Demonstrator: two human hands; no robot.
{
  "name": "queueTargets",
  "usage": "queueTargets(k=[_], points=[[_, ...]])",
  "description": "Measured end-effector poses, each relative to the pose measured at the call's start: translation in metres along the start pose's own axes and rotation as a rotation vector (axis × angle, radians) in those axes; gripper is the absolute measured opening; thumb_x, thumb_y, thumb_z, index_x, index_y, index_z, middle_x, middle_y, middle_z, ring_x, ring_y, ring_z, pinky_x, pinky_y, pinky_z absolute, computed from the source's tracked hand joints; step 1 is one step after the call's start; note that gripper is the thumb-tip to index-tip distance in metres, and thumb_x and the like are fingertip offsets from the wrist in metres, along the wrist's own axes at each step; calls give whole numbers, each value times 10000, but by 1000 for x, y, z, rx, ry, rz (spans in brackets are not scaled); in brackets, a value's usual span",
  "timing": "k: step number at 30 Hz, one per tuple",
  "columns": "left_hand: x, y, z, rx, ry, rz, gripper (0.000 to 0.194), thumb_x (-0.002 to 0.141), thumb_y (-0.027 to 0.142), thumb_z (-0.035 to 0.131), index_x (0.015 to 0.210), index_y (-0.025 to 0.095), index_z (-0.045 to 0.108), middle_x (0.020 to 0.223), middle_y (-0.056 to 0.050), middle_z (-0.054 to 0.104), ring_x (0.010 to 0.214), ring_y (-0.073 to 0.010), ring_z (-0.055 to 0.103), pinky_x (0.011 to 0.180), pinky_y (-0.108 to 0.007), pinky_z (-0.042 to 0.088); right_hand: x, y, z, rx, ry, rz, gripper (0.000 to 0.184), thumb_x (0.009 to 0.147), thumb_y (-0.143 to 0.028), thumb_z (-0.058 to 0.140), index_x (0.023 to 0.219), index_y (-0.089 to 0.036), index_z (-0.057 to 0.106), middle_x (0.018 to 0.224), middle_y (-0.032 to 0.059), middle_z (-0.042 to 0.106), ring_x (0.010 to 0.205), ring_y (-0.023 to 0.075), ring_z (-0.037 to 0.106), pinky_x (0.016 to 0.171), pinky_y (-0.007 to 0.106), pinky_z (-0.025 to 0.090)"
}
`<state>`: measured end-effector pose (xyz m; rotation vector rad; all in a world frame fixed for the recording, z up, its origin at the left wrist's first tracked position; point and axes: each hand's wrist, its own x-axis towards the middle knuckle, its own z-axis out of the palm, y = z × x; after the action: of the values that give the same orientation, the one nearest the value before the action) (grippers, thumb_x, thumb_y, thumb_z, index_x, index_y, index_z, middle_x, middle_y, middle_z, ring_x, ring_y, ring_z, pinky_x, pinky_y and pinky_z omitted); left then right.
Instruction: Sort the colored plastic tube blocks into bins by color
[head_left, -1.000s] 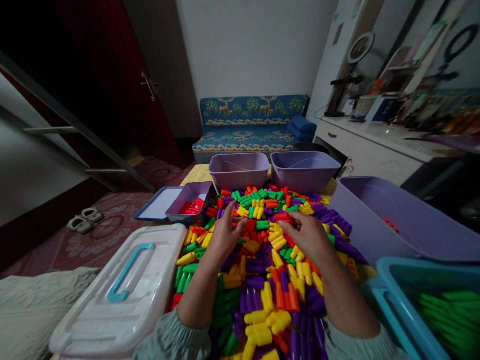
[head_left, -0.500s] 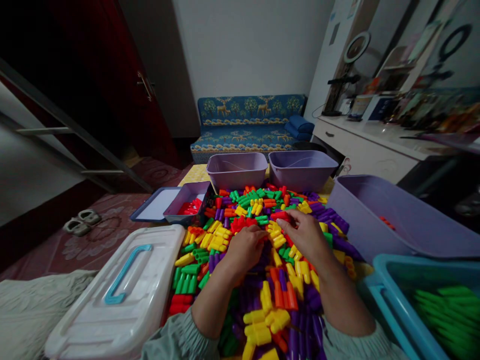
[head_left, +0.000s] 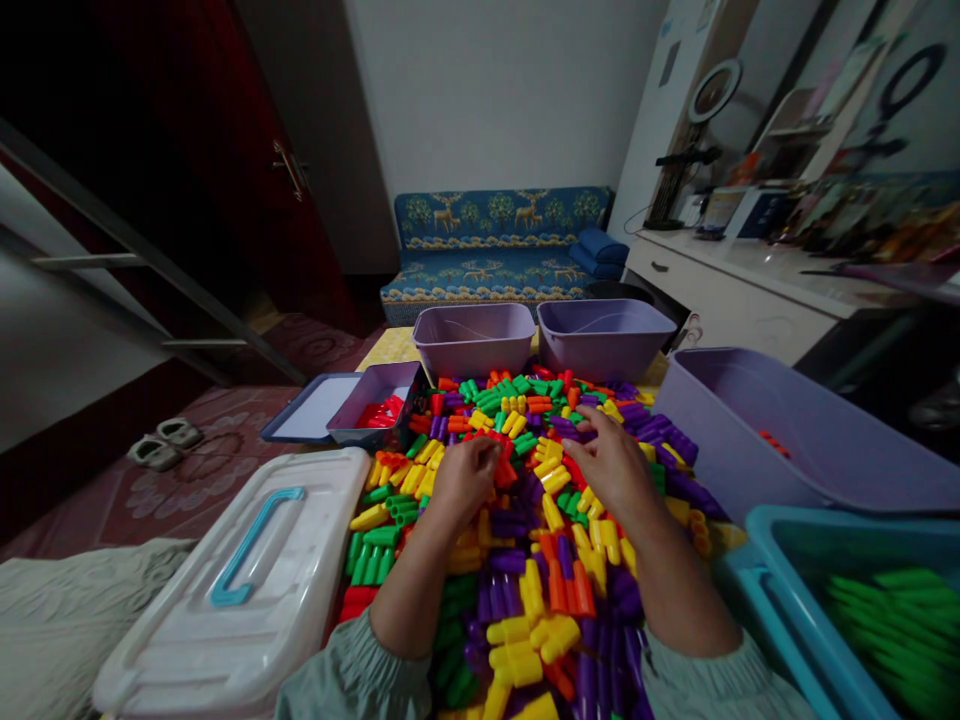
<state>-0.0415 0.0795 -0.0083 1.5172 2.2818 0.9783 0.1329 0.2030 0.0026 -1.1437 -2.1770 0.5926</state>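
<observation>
Ideally, pinch lightly: left hand [head_left: 463,482] curls at red plastic pieces [head_left: 506,472], grip unclear. Right hand [head_left: 613,468] hangs half-open, nothing visibly held

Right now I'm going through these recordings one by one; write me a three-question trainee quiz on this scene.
1. Which colour are the pieces in the teal bin at the right?
A) red
B) green
C) purple

2. True or false: the left hand and the right hand are both over the spread of coloured plastic pieces, not inside any bin.

3. Fill in the blank: the white lid at the left has a handle coloured light ____.

Key: 1 B; 2 true; 3 blue.
</observation>
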Motion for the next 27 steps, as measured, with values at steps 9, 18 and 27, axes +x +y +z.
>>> queueTargets(k=[9, 18, 27], points=[[-1, -8, 2, 206, 258, 144, 471, 781, 135, 560, 1250, 158, 575, 1377, -156, 471, 1228, -312, 434, 1027, -460, 382, -2, 9, 5, -206, -137, -68, 322, 811, -275, 582, 1102, -159, 657, 1094, 121, 655, 1005, 246, 612, 897, 355, 458], [-3, -2, 4, 222, 14, 72, 515, 772, 221, 625, 1279, 165, 558, 1202, -142, 616, 1101, -283, 579, 945, -412, 464, -7, -10, 17, -95, -207, -186, 335, 806, -186, 570, 1132, -164, 645, 1157, 100, 648, 1084, 235, 588, 977, 372, 431], [-4, -4, 15, -23, -86, 183, 484, 758, 247, 650, 1237, 210, 592, 1066, -90, 699, 976, -243, 637, 865, -351, 489, -18, -26, 29, -88, -308, -302, 600, 728, -91, 617, 1314, -191, 537, 1294, 84, 582, 1194, 251, 511, 1049, 401, 380]])
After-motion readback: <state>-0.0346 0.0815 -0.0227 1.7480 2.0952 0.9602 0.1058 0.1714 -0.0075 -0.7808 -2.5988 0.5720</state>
